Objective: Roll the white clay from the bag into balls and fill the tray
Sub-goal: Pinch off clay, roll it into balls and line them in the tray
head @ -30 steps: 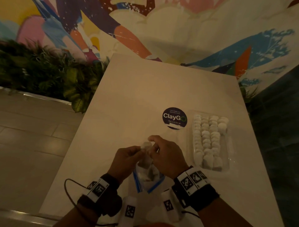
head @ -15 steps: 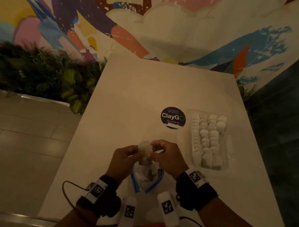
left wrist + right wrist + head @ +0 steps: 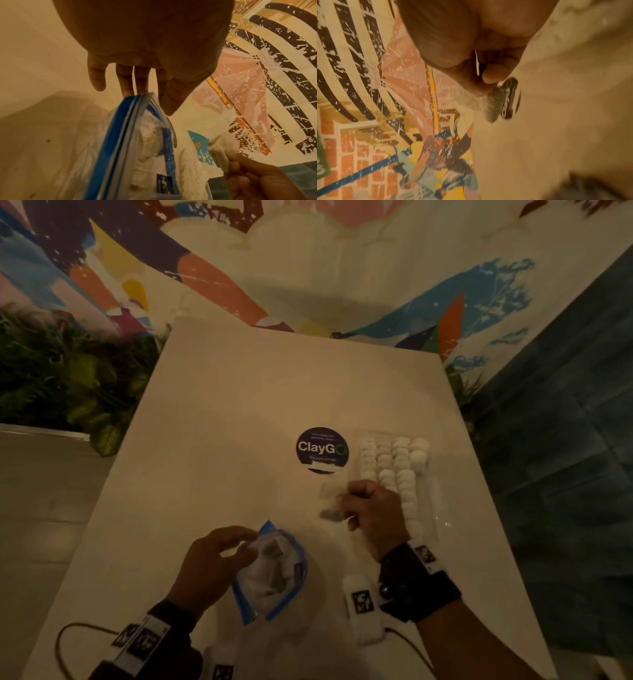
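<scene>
A clear zip bag [image 3: 274,573] with a blue rim lies near the table's front edge with white clay inside. My left hand [image 3: 248,539] hovers over its upper rim. In the left wrist view the fingers [image 3: 126,86] are straight and just touch the blue zip edge of the bag [image 3: 120,135]. My right hand [image 3: 342,501] pinches a torn lump of white clay [image 3: 330,501] above the table, just left of the clear tray [image 3: 442,508]. The lump [image 3: 491,105] sticks out past thumb and fingertips. Rows of clay balls [image 3: 394,463] fill most of the tray.
A round dark ClayGo sticker [image 3: 322,450] sits on the white table [image 3: 239,422] beside the tray. A cable [image 3: 65,642] loops at the front left corner. Plants [image 3: 68,385] and a painted wall border the table; floor drops away on both sides.
The hands were together over the bag, pulling at clay. The right hand has since moved right toward the tray with a torn piece; the left hand has let go and dropped to the bag's rim.
</scene>
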`<state>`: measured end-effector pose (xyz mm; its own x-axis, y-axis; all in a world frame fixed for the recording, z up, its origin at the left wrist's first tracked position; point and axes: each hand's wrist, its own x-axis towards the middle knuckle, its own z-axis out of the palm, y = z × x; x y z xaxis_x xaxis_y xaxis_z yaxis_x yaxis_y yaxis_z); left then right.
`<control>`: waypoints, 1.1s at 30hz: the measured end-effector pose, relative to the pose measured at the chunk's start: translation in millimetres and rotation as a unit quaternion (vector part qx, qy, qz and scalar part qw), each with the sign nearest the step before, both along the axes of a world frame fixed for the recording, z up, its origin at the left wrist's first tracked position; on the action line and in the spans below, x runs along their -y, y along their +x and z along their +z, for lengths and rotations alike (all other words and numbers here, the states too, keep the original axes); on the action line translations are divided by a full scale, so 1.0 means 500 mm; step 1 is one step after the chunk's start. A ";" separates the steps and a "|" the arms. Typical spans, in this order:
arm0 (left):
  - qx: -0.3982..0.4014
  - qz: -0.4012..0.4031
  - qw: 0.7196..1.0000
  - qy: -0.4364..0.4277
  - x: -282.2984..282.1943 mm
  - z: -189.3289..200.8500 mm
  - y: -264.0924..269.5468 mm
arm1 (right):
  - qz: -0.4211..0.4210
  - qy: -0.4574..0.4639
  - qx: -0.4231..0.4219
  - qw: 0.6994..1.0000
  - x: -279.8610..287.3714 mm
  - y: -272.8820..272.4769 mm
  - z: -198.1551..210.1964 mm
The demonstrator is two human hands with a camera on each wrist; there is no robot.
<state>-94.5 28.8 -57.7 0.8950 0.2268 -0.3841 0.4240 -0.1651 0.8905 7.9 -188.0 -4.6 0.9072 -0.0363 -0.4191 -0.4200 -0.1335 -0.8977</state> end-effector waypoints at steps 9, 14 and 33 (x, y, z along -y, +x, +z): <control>-0.039 -0.029 0.999 0.007 0.000 0.007 0.003 | -0.090 -0.255 0.017 0.963 0.259 0.169 -0.026; -0.050 -0.010 0.999 0.002 0.002 0.012 0.003 | 0.018 -0.426 -0.001 0.905 0.305 0.228 -0.033; -0.078 -0.008 0.996 0.048 0.013 0.012 0.003 | 0.271 -0.641 -0.023 0.718 0.287 0.299 -0.030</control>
<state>-92.8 22.5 -51.6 0.8303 0.2555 -0.4954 0.5521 -0.2546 0.7940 157.4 -331.7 -19.8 0.9201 -0.0662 -0.3860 -0.0206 -0.9924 0.1211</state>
